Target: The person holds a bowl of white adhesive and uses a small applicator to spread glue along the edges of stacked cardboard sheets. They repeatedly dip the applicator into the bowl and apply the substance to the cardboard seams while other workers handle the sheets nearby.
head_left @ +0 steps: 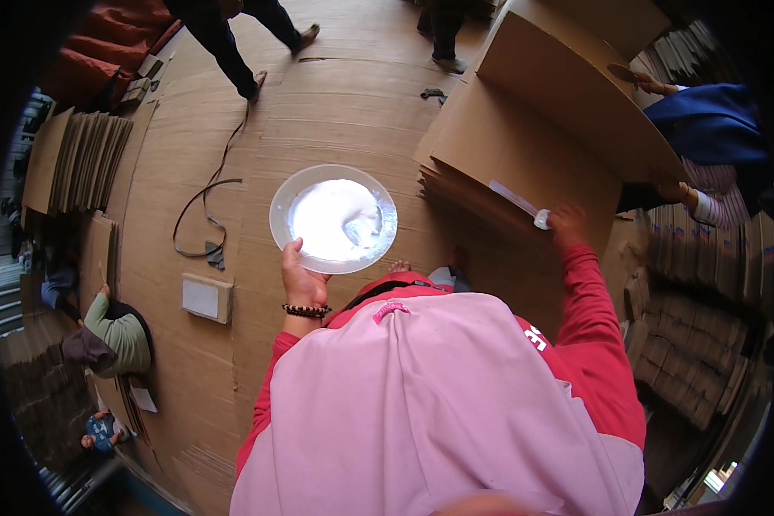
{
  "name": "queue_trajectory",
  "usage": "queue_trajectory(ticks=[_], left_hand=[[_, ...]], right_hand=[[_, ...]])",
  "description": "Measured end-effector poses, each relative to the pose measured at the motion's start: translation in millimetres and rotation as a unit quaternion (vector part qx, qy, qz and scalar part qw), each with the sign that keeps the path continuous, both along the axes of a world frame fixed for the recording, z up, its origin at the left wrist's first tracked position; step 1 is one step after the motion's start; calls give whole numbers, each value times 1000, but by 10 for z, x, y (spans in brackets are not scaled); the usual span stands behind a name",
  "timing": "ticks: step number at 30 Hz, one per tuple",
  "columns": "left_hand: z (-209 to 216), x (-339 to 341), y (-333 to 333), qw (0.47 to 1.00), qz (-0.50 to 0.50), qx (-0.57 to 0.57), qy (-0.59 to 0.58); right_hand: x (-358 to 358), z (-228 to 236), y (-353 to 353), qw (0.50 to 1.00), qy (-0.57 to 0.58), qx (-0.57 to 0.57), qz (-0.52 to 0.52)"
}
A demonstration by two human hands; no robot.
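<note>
My left hand (304,282) grips the near rim of a round translucent plastic bowl (279,225), thumb over the edge. White paste (328,209) fills much of the bowl, with a hollow at its right side. My right hand (568,225) reaches out to the right and pinches a small white wad (542,219); I cannot make out whether it is cloth or sponge. That wad touches the large brown cardboard sheet (546,146) on a stack. From it a wet white streak (513,198) runs up and left along the sheet's edge.
A person in blue (709,125) holds the raised cardboard flap at right. Another person's legs (224,52) stand at the top. A black strap (205,193) and a shallow box (206,298) lie on the floor to my left. Cardboard stacks (77,163) line both sides.
</note>
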State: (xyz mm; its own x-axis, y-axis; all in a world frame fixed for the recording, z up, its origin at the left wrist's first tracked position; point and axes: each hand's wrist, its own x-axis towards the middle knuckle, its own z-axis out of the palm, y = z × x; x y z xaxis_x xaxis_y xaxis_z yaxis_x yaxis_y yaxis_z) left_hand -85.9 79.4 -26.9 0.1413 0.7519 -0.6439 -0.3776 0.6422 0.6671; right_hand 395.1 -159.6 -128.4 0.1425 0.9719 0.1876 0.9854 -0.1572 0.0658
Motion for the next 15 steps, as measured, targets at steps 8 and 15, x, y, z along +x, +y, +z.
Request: queue_trajectory(ticks=[8, 15], left_hand=[[10, -41, 55, 998, -57, 11, -39], [51, -39, 90, 993, -105, 7, -55]], right_hand=[[-259, 82, -713, 866, 337, 66, -364], [-524, 93, -458, 796, 333, 162, -480]])
